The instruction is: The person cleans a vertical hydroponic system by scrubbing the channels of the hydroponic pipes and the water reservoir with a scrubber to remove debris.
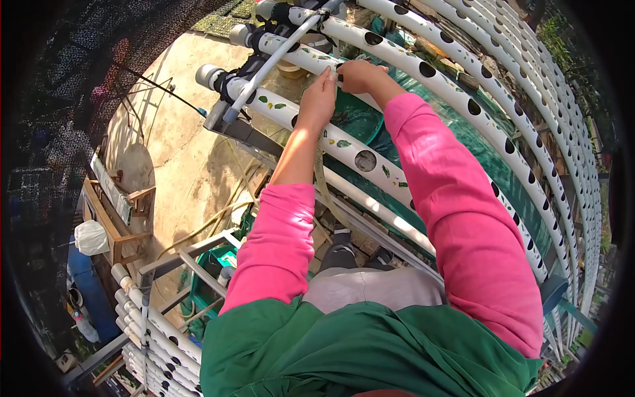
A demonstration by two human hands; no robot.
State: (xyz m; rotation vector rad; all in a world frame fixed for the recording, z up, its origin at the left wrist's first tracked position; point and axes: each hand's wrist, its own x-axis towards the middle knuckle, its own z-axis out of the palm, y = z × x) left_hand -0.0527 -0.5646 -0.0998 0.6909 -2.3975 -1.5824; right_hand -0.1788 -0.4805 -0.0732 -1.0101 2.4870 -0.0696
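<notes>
Both of my hands meet at a white pipe with round holes, the second from the near side. My left hand reaches up with its fingers drawn together at the pipe, thumb near a small dark spot. Beside it, my right hand is curled closed, knuckles up, over the same place. What the fingers hold is too hidden to make out. Under my forearms runs the nearest white pipe, dotted with bits of green and yellow leaf and a greyish round hole.
More perforated white pipes curve away to the right. Below them lies green sheeting and a green basin. A metal bar crosses the pipe ends. A hose hangs near my legs, and concrete floor spreads left.
</notes>
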